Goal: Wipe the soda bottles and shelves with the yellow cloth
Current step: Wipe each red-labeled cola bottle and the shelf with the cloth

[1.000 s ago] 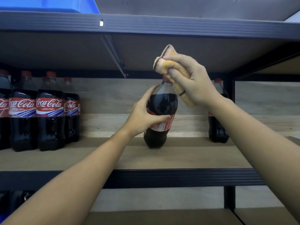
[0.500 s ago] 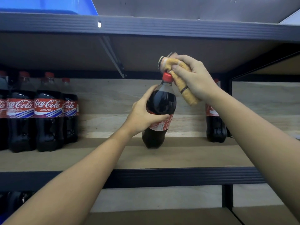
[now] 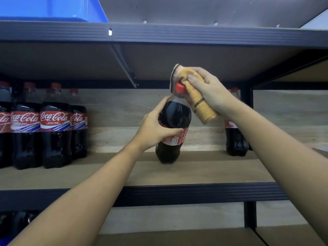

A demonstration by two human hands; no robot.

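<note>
The bottle point(image 3: 173, 132) is in the middle of the wooden shelf point(image 3: 195, 171), tipped a little, and I cannot tell if its bottom touches the board. My left hand point(image 3: 154, 130) is wrapped round its middle, thumb across the red label. My right hand point(image 3: 211, 91) is squeezed round the yellow cloth point(image 3: 198, 102), which is folded into a thick roll and pressed against the red cap point(image 3: 180, 88). I think the bottle is heavy, because it looks full of dark soda. Its plastic is smooth and shiny, so it may slip. The fat middle seems the best place to hold it, not the thin neck. The cloth looks soft and fuzzy, with a dark stripe on it. It should bend easily around the round cap. More bottles point(image 3: 53, 125) stand in a row on the far left. One more bottle point(image 3: 235, 137) stands on the right, behind my arm. A blue bin point(image 3: 53, 8) sits on the shelf above.
</note>
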